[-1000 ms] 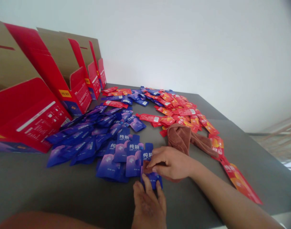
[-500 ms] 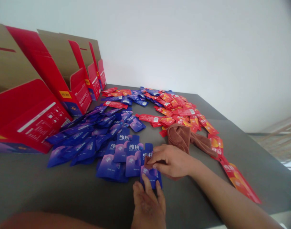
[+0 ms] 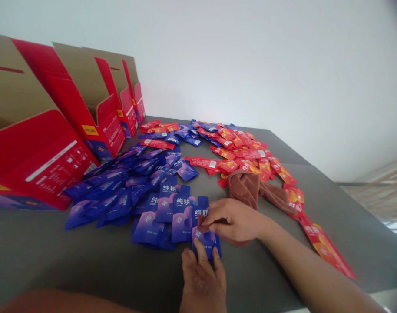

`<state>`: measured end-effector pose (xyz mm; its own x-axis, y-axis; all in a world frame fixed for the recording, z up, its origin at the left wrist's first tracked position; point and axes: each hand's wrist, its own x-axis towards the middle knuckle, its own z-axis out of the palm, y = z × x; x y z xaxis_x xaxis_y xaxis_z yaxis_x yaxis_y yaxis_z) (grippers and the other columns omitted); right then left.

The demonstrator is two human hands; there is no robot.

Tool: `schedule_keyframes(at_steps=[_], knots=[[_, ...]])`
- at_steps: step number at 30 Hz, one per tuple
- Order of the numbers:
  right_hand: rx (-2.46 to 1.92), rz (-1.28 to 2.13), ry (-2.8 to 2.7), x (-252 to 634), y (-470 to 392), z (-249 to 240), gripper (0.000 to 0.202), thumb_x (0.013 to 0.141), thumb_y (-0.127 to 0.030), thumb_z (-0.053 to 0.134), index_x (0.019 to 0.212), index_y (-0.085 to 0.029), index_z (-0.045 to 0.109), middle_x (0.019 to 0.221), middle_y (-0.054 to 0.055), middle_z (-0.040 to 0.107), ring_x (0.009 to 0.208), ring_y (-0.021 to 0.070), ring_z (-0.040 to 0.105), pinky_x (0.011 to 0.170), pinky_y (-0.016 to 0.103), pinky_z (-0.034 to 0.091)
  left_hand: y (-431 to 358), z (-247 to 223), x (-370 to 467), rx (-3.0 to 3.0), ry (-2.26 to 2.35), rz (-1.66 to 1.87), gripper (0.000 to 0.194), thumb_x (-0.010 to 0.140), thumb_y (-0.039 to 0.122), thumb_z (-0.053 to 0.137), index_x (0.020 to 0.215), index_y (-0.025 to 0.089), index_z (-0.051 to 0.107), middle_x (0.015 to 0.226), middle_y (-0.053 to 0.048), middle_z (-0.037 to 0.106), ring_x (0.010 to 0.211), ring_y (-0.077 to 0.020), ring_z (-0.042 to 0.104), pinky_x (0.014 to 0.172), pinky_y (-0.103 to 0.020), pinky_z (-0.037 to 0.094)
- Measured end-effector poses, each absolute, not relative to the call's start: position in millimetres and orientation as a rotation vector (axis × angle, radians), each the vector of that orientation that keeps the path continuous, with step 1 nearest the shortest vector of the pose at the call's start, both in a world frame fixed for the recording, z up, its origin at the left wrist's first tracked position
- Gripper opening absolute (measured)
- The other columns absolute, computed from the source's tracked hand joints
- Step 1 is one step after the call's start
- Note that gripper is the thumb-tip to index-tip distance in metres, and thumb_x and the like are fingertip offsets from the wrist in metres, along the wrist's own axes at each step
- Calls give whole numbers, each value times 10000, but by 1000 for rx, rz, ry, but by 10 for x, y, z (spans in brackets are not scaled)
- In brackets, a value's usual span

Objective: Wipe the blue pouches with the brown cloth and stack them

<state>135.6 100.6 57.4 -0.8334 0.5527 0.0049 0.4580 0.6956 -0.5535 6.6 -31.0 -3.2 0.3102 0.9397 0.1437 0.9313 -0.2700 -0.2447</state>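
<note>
My right hand (image 3: 236, 219) pinches part of a brown cloth (image 3: 244, 188) and presses it on a blue-purple pouch (image 3: 205, 240). The rest of the cloth lies bunched on the table behind that hand. Fingers apart, my left hand (image 3: 203, 278) rests its fingertips on the lower part of the same pouch. Directly left of it lie more blue pouches (image 3: 182, 219), face up and partly overlapping. A larger heap of blue pouches (image 3: 120, 187) spreads farther left.
Open red cardboard boxes (image 3: 60, 161) stand in a row along the left. Red-orange pouches (image 3: 250, 153) are heaped at the back right, and several trail down the right side of the grey table (image 3: 257, 278). A pale wall rises behind.
</note>
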Motion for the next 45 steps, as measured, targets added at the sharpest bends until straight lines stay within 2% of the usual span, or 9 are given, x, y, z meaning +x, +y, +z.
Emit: schedule_keyframes(at_steps=[8,14,20,27,31,35,41,45], knots=[[-1094,625,-2660,1382,1056,541,239,832,-147,500,983,-206,676,890,38,633,803,140,575,722,244,400,-309,12,73,-2288,-1661,67,342,769,196,547,1095,269,617,1174,-171,618,998,-305,604,877,-513,430],[-850,749,-2759,1381,1037,566,230,822,-163,525,1002,-198,664,896,35,637,800,136,574,702,232,403,-314,-15,80,-2304,-1689,50,355,764,178,548,1103,262,612,1180,-173,615,1005,-299,600,888,-519,425],[-1023,651,-2692,1428,1099,530,232,837,-154,505,995,-192,670,904,47,637,816,145,578,728,247,404,-307,13,56,-2295,-1684,50,393,752,130,549,1109,283,602,1189,-162,610,1006,-291,603,880,-487,441],[-738,844,-2759,1358,1021,552,222,835,-188,528,1006,-205,668,899,35,647,799,136,578,699,227,408,-309,27,66,-2299,-1675,69,391,751,128,552,1111,274,603,1187,-172,608,1022,-301,595,893,-492,434],[-972,706,-2699,1388,1075,522,238,839,-166,507,1007,-208,671,889,38,636,792,138,575,708,235,403,-311,29,65,-2293,-1659,85,379,758,150,551,1111,275,602,1183,-164,613,1014,-303,599,884,-500,438],[-1095,626,-2659,1419,1111,516,224,844,-175,500,976,-206,678,881,40,632,803,142,575,716,240,398,-308,28,51,-2296,-1659,43,403,746,104,550,1103,285,605,1177,-157,617,1006,-290,604,870,-475,453],[-785,829,-2750,1357,1012,574,213,822,-163,524,979,-190,666,907,29,647,799,130,576,693,223,397,-300,39,38,-2323,-1701,2,411,741,80,548,1101,271,603,1173,-172,615,1015,-287,600,885,-480,450],[-649,849,-2829,1297,924,598,196,817,-186,529,945,-193,677,855,27,657,782,139,572,701,240,396,-295,53,39,-2341,-1725,25,433,726,74,569,1101,287,598,1154,-174,624,1005,-294,606,887,-464,452]])
